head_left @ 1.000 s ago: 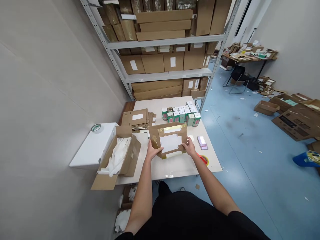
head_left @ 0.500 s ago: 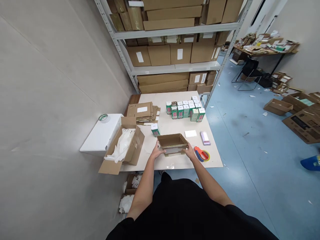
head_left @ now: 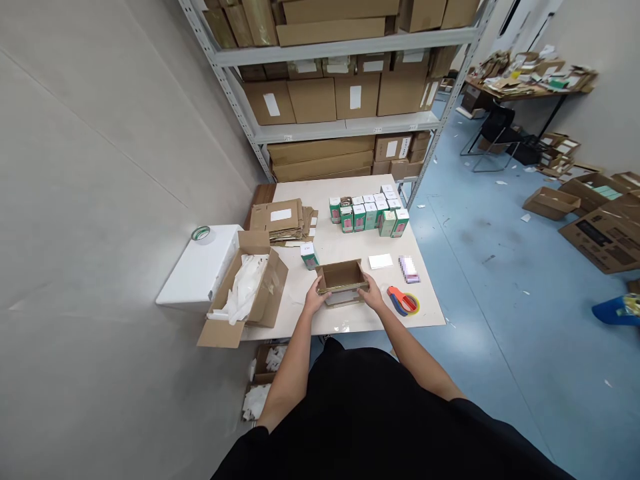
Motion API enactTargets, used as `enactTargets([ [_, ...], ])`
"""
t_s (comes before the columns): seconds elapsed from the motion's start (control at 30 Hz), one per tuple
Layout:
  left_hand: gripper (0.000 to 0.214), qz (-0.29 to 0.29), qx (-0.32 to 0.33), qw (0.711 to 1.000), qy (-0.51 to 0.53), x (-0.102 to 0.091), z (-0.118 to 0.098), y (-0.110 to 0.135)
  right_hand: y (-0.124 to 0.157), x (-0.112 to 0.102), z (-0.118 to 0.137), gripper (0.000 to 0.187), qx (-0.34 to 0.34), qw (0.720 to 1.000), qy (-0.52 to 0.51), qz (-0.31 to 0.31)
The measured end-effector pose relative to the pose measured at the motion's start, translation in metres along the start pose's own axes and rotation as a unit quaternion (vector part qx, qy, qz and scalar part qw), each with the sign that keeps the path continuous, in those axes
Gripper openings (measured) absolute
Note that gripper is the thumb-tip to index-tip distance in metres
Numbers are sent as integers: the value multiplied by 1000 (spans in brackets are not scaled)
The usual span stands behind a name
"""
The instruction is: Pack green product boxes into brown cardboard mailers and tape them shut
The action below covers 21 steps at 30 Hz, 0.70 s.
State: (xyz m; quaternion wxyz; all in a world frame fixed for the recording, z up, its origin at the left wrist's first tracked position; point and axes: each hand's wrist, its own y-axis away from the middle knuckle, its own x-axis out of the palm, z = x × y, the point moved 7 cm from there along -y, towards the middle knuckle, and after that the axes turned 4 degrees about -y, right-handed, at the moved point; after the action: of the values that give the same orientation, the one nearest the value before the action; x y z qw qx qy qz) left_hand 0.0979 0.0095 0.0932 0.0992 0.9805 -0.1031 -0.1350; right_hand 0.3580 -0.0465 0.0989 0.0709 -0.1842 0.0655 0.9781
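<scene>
An open-topped cardboard box (head_left: 343, 275) stands near the front edge of the white table (head_left: 295, 320), a pale label on its near side. My left hand (head_left: 315, 298) grips its left end, and my right hand (head_left: 371, 291) is closed on the right end. Just behind its left corner is a single green-and-white carton (head_left: 309, 256). Right of the box lie an orange tape dispenser (head_left: 401, 300) with blue and yellow round parts, a white card stack (head_left: 381, 261) and a blurred purple-and-white pack (head_left: 409, 269).
Several green-and-white cartons (head_left: 370, 215) are grouped at the back right. Flattened cardboard (head_left: 277, 217) is piled at the back left. An open carton (head_left: 273, 293) holding white plastic bags borders the left side, beside a white box (head_left: 197, 267). Shelving (head_left: 345, 130) rises behind the table.
The cardboard box has turned slightly between my hands, and its right end sits a little further left. My right hand has shifted left with it. The view has moved slightly.
</scene>
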Motion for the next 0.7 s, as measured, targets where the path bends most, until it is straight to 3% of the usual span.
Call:
enactTargets([
  [0.13, 80, 0, -19, 999, -42, -5, 10, 1, 1, -2, -16, 68, 52, 996, 63, 40],
  [0.27, 70, 19, -26, 997, -68, -12, 10, 2, -1, 2, -21, 64, 41, 993, 78, 83],
  [0.43, 55, 12, -24, 994, -105, -17, 4, 6, -3, 4, -24, 53, 32, 998, 31, 53],
  [0.57, 86, -65, -39, 981, -178, -14, 0, 14, 2, 2, -36, 54, 100, 994, 38, -31],
  [0.7, 107, -112, -36, 951, -285, -11, -17, 15, 3, 2, -36, 71, 123, 987, 74, -74],
])
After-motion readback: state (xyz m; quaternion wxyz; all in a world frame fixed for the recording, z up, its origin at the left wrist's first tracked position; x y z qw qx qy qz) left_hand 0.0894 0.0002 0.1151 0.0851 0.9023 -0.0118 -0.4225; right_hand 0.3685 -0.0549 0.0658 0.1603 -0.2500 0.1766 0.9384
